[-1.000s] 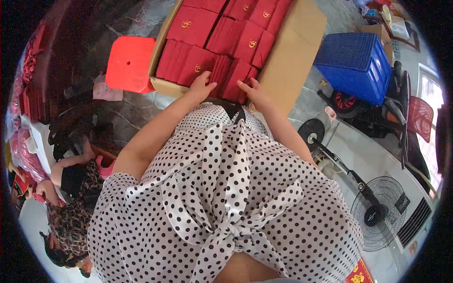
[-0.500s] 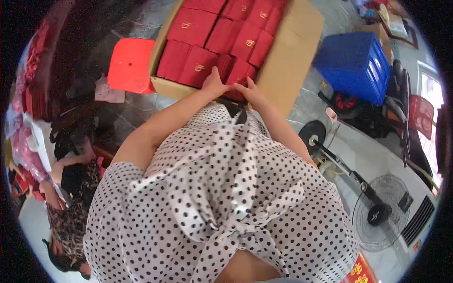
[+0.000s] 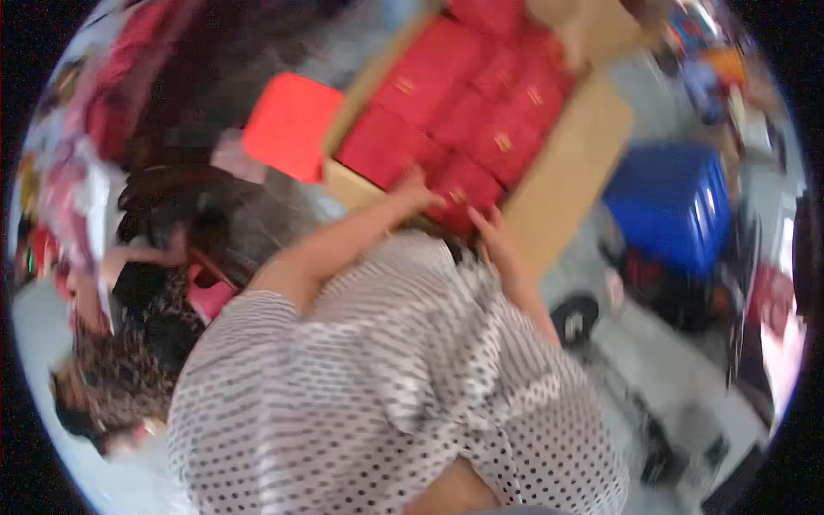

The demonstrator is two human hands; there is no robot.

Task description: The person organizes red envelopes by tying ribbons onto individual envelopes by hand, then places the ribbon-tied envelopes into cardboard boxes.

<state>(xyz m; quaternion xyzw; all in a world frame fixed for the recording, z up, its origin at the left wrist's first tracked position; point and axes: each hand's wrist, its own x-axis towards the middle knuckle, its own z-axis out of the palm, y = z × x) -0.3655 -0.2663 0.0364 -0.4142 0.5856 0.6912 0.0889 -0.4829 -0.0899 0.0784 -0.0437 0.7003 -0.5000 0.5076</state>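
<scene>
An open cardboard box [image 3: 350,184] holds rows of red packets [image 3: 410,86] with small gold emblems. At its near end, my left hand [image 3: 415,194] rests on the packets with its fingers stretched out. My right hand [image 3: 499,236] is at the near right corner, thumb and fingers apart. Between the two hands lies a stack of red packets [image 3: 464,190], which both sets of fingertips are touching or close beside. Motion blur hides the exact contact.
A red plastic stool [image 3: 292,126] stands left of the box, and a blue crate [image 3: 669,202] to the right. Another person's hand [image 3: 573,43] is at the box's far right edge. A second person [image 3: 120,352] sits at lower left. A dark round fan base [image 3: 575,318] is at right.
The view has swung, so the box, stool and crate appear lower and further right, now blurred. Another person's hand has come in at the box's far edge. My hands stay at the near end.
</scene>
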